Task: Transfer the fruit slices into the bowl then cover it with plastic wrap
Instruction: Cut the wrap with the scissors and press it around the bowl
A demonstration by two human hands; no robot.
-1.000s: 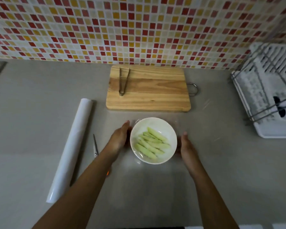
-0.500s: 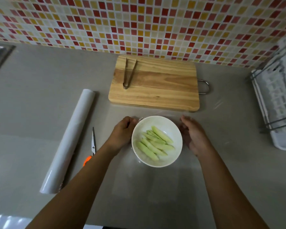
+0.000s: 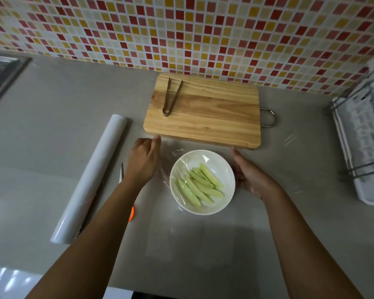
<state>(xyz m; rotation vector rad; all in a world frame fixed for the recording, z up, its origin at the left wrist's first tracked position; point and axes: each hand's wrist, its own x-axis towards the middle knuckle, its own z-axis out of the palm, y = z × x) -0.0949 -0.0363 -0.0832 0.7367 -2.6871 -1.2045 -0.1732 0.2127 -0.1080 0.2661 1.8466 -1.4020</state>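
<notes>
A white bowl (image 3: 227,169) stands on the grey counter and holds several pale green fruit slices (image 3: 201,186). A clear sheet of plastic wrap (image 3: 166,161) lies over the bowl and spreads onto the counter around it, creased at the bowl's far left. My left hand (image 3: 144,158) is left of the bowl with curled fingers pinching the wrap's edge near the board. My right hand (image 3: 249,176) lies along the bowl's right side, fingers straight against the wrap.
A wooden cutting board (image 3: 214,119) with metal tongs (image 3: 172,100) lies just behind the bowl. The wrap roll (image 3: 91,182) and scissors (image 3: 121,173) lie to the left. A white dish rack (image 3: 363,152) stands at the right, a sink (image 3: 0,74) far left.
My left hand has moved away from the bowl's rim, out to the left and toward the board, drawing the wrap with it. My right hand has straightened along the bowl's right side.
</notes>
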